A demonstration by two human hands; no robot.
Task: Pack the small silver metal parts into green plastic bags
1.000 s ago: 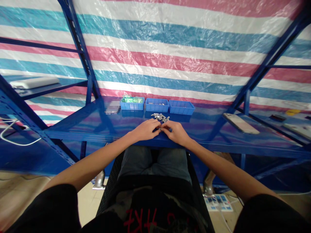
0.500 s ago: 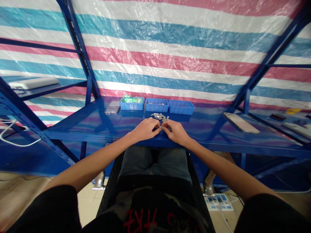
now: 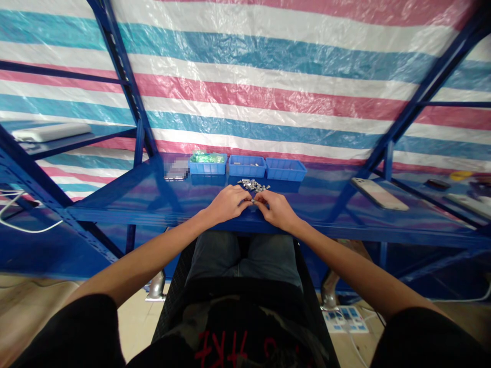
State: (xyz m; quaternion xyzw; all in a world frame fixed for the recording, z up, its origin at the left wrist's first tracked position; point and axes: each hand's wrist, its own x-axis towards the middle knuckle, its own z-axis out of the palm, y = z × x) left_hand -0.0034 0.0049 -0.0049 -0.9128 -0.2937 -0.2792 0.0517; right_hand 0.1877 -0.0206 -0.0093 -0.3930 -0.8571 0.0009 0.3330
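Note:
My left hand (image 3: 231,203) and my right hand (image 3: 276,208) meet at the near edge of the blue table (image 3: 318,202). Thumb and fingers of each are pinched together around one tiny silvery piece (image 3: 253,202) between them. The piece is too small and too covered by fingertips for me to tell its kind. Just beyond my fingers lies a loose pile of small shiny metal parts (image 3: 251,184). Behind the pile stand a middle blue bin (image 3: 247,170) with a few small pieces inside and a right blue bin (image 3: 286,174).
A left blue bin (image 3: 207,168) holds green plastic packets (image 3: 207,157). Beside it lies a blurred-out flat item (image 3: 176,169). A phone (image 3: 379,194) rests on the table to the right. Blue rack posts (image 3: 132,92) rise on both sides, before a striped plastic sheet.
My fingertips have closed in slightly around the small piece, and the right fingers have drawn back a little from the pile, showing more of its right side.

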